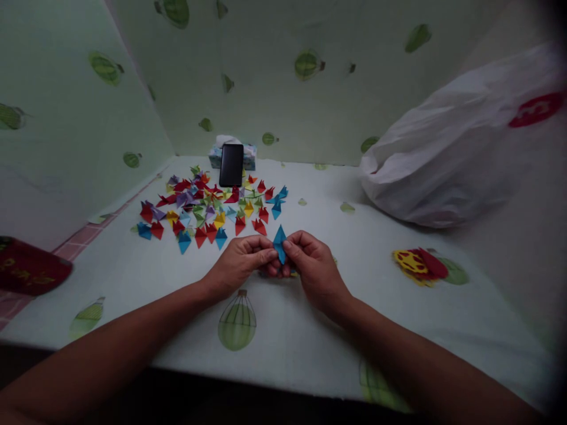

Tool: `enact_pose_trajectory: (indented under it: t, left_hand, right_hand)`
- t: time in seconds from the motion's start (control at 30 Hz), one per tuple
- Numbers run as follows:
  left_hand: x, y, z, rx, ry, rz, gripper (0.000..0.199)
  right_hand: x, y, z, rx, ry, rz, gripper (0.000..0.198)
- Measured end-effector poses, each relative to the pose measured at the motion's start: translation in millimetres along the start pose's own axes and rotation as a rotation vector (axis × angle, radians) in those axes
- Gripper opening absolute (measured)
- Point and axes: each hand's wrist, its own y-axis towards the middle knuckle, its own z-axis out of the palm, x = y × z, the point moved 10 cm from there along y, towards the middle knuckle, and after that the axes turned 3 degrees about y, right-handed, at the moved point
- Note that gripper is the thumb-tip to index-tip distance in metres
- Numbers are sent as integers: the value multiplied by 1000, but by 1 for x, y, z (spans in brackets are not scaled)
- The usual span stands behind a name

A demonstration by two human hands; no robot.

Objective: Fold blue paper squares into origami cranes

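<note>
A blue folded-paper piece [280, 243], pointed at its top, is held upright between my two hands above the table. My left hand [241, 260] pinches its left side between thumb and fingers. On the other side, the thumb and fingers of my right hand [316, 268] grip its right edge. Just beyond my hands lies a spread of small origami paper cranes [200, 236] in red, blue, purple, yellow and green. Part of the blue paper is hidden behind my fingertips.
A black phone [231, 165] leans on a tissue box [250, 156] at the back. To the right are a large white plastic bag [438, 147] and red and yellow cut-out pieces [419, 264]. A dark red object [33, 265] sits at the left edge.
</note>
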Motion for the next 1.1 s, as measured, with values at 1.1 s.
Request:
enact_pose_trajectory:
  t: [1.1]
  left_hand:
    - [-9,-3,-6,-40,237,29,23]
  right_hand:
    - [-9,1,4,76,-50,77,31]
